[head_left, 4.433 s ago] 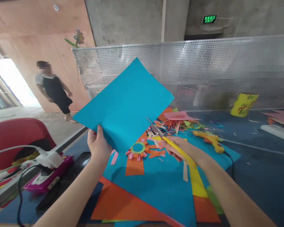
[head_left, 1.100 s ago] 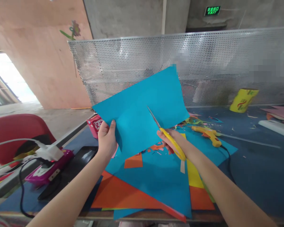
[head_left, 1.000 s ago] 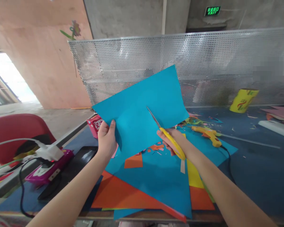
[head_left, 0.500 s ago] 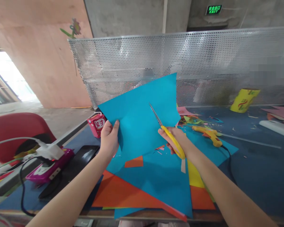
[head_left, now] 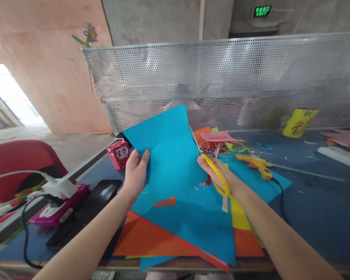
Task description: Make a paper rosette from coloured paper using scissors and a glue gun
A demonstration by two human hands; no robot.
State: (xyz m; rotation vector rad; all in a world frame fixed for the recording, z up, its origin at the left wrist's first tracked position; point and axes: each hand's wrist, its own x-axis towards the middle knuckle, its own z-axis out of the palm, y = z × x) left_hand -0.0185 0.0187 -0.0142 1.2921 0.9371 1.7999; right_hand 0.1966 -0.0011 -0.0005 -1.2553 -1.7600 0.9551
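Note:
My left hand (head_left: pixel 135 174) grips the left edge of a blue paper sheet (head_left: pixel 169 151), holding it tilted above the table. In my right hand (head_left: pixel 214 175) are yellow-handled scissors (head_left: pixel 212 171), fingers closed through the loops. The blades run up along the sheet's right edge. Under the held sheet lie large blue (head_left: pixel 198 221), orange (head_left: pixel 151 241) and yellow (head_left: pixel 240 216) sheets, spread over the blue table top.
A yellow glue gun (head_left: pixel 255 165) with a black cord lies right of my hand, beside a heap of paper scraps (head_left: pixel 221 144). A red carton (head_left: pixel 118 153), a black phone (head_left: pixel 84 208) and a magenta device (head_left: pixel 60 212) sit left. A perforated metal screen (head_left: pixel 221 81) backs the table.
The scissors have run up through the blue sheet and the right part has come away, leaving the held piece narrower. A person seen at the left earlier is gone from view.

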